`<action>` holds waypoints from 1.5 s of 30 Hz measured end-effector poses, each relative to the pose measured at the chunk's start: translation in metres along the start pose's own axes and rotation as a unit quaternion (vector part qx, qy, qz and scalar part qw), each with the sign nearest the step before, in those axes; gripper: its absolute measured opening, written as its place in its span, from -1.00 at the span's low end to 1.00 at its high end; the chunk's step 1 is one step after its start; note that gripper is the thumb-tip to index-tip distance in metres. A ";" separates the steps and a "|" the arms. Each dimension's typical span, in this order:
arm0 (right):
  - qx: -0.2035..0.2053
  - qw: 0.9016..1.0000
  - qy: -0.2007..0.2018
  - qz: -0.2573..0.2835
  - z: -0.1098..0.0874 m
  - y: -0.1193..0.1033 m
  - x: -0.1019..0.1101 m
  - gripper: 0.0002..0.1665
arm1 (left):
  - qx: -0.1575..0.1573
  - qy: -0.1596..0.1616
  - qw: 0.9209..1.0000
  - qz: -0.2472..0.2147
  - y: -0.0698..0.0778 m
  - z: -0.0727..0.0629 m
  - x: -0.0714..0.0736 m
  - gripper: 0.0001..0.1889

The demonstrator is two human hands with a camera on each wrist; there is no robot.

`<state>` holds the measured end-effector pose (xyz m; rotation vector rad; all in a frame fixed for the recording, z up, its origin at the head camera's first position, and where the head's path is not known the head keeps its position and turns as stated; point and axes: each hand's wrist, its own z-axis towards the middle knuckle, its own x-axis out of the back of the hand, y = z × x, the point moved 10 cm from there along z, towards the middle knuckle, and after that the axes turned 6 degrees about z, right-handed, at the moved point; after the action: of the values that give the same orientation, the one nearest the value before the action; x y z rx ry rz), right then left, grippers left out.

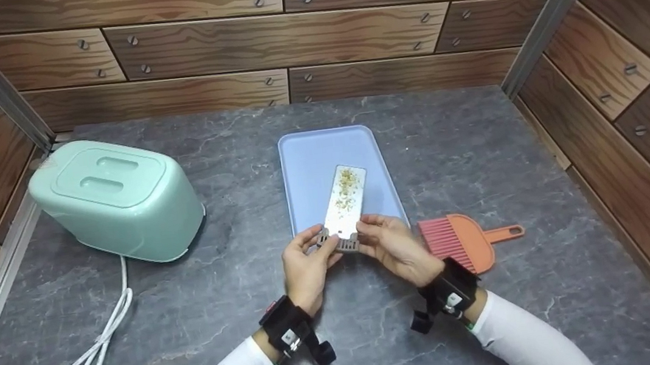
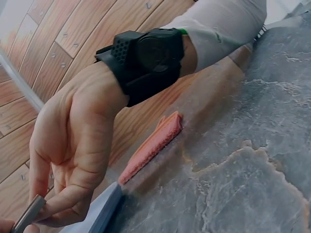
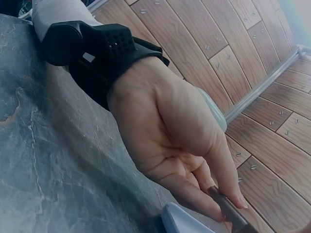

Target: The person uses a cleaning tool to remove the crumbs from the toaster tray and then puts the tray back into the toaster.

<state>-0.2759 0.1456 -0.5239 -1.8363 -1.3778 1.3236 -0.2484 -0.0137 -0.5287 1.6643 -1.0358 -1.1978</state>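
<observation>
A crumb tray [image 1: 337, 221], flat and pale with a grey slotted end, carries golden-brown crumbs [image 1: 347, 185] along its upper surface. My left hand [image 1: 305, 270] pinches the left side of the slotted end, thumb on top. On the right side of that end, my right hand [image 1: 399, 250] grips with thumb and fingers. Beneath it lies a light-blue tray [image 1: 321, 149] on the table, partly covered by the crumb tray and hands. The left wrist view catches the right hand [image 2: 77, 141] at the crumb tray's edge [image 2: 28, 213]; the right wrist view catches the left hand [image 3: 170, 131].
A mint-green toaster [image 1: 118, 194] stands at the left, its white cord [image 1: 101, 342] and plug looped on the table in front. Right of the blue tray lie an orange dustpan [image 1: 474, 242] and a pink-bristled brush [image 1: 444, 236]. Wood-patterned walls [image 1: 193, 44] enclose the grey marbled table.
</observation>
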 end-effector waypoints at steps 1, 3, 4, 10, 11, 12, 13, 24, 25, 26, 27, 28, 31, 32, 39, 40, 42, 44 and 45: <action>0.001 1.000 -0.002 0.001 0.000 0.001 -0.001 -0.78 | 0.002 -0.001 1.000 0.002 0.000 0.001 0.001 -0.53; 0.003 1.000 -0.006 0.002 -0.001 0.001 -0.001 -0.80 | 0.003 -0.002 1.000 0.006 0.001 0.003 0.002 -0.55; 0.004 1.000 -0.012 0.000 -0.002 0.001 -0.002 -0.81 | 0.003 -0.002 1.000 0.008 0.002 0.004 0.002 -0.56; -0.015 0.998 -0.059 -0.020 -0.006 -0.002 -0.002 -0.83 | -0.007 -0.012 1.000 0.024 0.010 0.007 0.004 -0.60; -0.020 0.997 -0.064 -0.025 -0.006 -0.004 -0.001 -0.82 | -0.009 -0.014 1.000 0.025 0.012 0.007 0.005 -0.60; -0.024 0.997 -0.067 -0.031 -0.007 -0.006 0.001 -0.79 | -0.012 -0.014 0.999 0.027 0.013 0.008 0.005 -0.60; -0.024 0.997 -0.070 -0.038 -0.007 -0.009 0.003 -0.77 | -0.013 -0.014 0.999 0.027 0.014 0.008 0.006 -0.60; 0.043 0.973 -0.069 -0.218 -0.018 -0.069 0.035 -0.66 | -0.004 -0.011 0.999 0.032 0.014 0.011 0.017 -0.59; 0.053 0.966 -0.072 -0.243 -0.020 -0.076 0.039 -0.65 | -0.004 -0.011 0.999 0.034 0.015 0.011 0.018 -0.59; 0.062 0.958 -0.074 -0.269 -0.021 -0.083 0.042 -0.63 | -0.006 -0.010 0.999 0.034 0.015 0.011 0.019 -0.59; 0.070 0.951 -0.078 -0.292 -0.023 -0.089 0.046 -0.60 | -0.005 -0.009 0.999 0.033 0.016 0.012 0.020 -0.59; 0.077 0.943 -0.081 -0.313 -0.024 -0.095 0.049 -0.58 | -0.006 -0.008 0.999 0.032 0.017 0.012 0.020 -0.59; 0.092 0.921 -0.096 -0.367 -0.027 -0.109 0.062 -0.53 | -0.007 -0.005 1.000 0.028 0.020 0.012 0.022 -0.59; 0.094 0.914 -0.103 -0.380 -0.028 -0.112 0.066 -0.51 | -0.009 -0.004 1.000 0.027 0.021 0.012 0.023 -0.59; 0.119 0.851 -0.120 -0.497 -0.035 -0.134 0.101 -0.48 | -0.019 0.006 0.999 0.038 0.026 0.013 0.026 -0.61; 0.125 0.841 -0.121 -0.513 -0.036 -0.137 0.105 -0.49 | -0.019 0.006 0.999 0.038 0.025 0.013 0.026 -0.62; 0.139 0.818 -0.123 -0.545 -0.041 -0.142 0.113 -0.49 | -0.017 0.006 0.999 0.039 0.025 0.014 0.027 -0.62; 0.144 0.803 -0.125 -0.565 -0.045 -0.146 0.120 -0.49 | -0.015 0.007 0.999 0.039 0.024 0.014 0.027 -0.61; 0.147 0.794 -0.128 -0.575 -0.048 -0.147 0.122 -0.48 | -0.014 0.007 0.999 0.037 0.024 0.015 0.027 -0.61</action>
<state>-0.2957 0.3199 -0.4339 -0.3521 -1.8017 0.9767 -0.2606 -0.0493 -0.5173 1.5967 -1.0587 -1.1450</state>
